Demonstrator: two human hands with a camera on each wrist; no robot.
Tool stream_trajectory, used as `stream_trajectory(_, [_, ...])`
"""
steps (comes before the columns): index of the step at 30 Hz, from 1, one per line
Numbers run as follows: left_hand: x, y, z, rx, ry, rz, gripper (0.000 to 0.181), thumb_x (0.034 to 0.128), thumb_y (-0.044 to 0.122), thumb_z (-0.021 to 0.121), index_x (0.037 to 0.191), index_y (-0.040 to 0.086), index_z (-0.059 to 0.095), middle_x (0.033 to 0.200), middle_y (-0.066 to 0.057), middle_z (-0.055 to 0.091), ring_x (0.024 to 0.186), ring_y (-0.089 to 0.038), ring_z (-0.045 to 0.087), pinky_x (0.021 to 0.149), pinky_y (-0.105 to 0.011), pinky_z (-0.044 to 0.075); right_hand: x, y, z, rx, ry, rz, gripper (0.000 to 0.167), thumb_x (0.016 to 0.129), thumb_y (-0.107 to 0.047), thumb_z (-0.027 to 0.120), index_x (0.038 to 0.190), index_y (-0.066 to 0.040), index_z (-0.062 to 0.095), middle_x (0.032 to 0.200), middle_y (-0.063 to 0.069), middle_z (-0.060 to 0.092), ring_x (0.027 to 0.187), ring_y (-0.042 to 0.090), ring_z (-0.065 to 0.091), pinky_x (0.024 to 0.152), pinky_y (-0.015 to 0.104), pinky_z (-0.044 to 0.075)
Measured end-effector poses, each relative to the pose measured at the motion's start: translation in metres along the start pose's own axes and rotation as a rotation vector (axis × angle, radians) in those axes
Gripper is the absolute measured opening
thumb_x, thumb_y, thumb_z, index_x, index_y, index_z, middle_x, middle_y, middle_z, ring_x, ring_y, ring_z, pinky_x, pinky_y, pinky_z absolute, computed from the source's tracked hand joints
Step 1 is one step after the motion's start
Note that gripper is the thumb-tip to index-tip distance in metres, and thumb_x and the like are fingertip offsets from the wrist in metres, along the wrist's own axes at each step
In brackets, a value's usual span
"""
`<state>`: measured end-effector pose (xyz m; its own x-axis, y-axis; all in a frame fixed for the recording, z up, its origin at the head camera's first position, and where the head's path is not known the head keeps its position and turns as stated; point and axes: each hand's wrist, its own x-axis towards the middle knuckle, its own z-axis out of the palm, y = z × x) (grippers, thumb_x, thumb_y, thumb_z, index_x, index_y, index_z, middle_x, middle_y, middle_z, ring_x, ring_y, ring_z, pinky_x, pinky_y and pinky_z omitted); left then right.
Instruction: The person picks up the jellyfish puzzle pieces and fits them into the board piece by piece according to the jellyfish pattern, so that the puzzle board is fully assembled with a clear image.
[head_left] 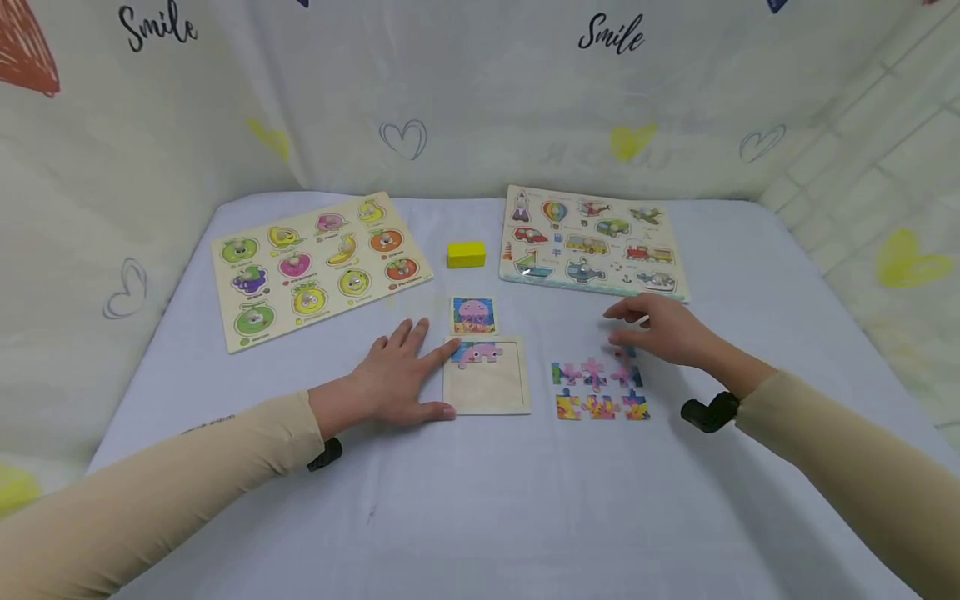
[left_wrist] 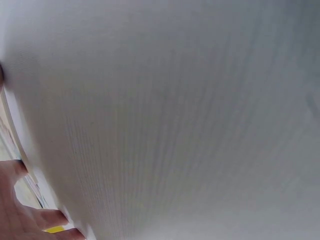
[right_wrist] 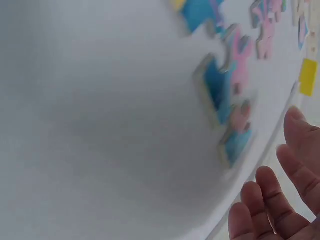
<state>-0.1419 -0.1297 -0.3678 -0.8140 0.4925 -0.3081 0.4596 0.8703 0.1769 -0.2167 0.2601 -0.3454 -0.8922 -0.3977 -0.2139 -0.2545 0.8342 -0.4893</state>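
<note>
Seven small, brightly printed jigsaw pieces [head_left: 602, 407] lie loose on the white cloth-covered table [head_left: 465, 517], in front of you and right of the pale, square wooden puzzle tray [head_left: 487, 392]. They form a row of three nearest you, another three beyond that, and a single piece at the far right, partly hidden by your fingers in the head view. Inside the tray, a pink-and-blue joined puzzle section [head_left: 480, 353] sits in the far left part, leaving bare wood around it.

Your left hand [head_left: 393, 375] is spread flat, its thumb at the tray's near left corner and its index fingertip at the far left one. Your right hand [head_left: 667, 329] hovers just beside the single far piece, fingers loosely bent and pinching nothing.

Just beyond the tray you have a square picture tile with a pink sea creature on blue [head_left: 473, 316], then a yellow rectangular block [head_left: 466, 255]. A cream fruit-picture board [head_left: 322, 260] lies to its left, and a pale vehicle-picture board [head_left: 555, 237] to its right.
</note>
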Motion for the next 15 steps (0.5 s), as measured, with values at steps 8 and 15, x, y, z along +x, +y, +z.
stream_trajectory(8, [0.001, 0.001, -0.001, -0.007, -0.007, -0.006, 0.095, 0.0894, 0.070, 0.061, 0.164, 0.025, 0.023, 0.168, -0.028, 0.014, 0.153, -0.052, 0.018, 0.115, -0.068, 0.031, -0.012, 0.022, 0.004, 0.001, 0.008, 0.034, 0.042, 0.090, -0.028, 0.080, 0.122, -0.003, 0.072, 0.125, 0.017, 0.068, 0.114, 0.031, 0.058, 0.098, 0.051, 0.049])
stream_trajectory(15, [0.001, 0.000, 0.001, -0.012, -0.015, -0.012, 0.095, 0.0892, 0.071, 0.060, 0.165, 0.027, 0.022, 0.169, -0.028, 0.012, 0.154, -0.051, 0.017, 0.116, -0.068, 0.030, -0.011, 0.028, 0.005, 0.011, -0.009, 0.046, 0.041, 0.088, -0.028, 0.082, 0.120, -0.003, 0.072, 0.123, 0.018, 0.067, 0.110, 0.031, 0.055, 0.096, 0.051, 0.047])
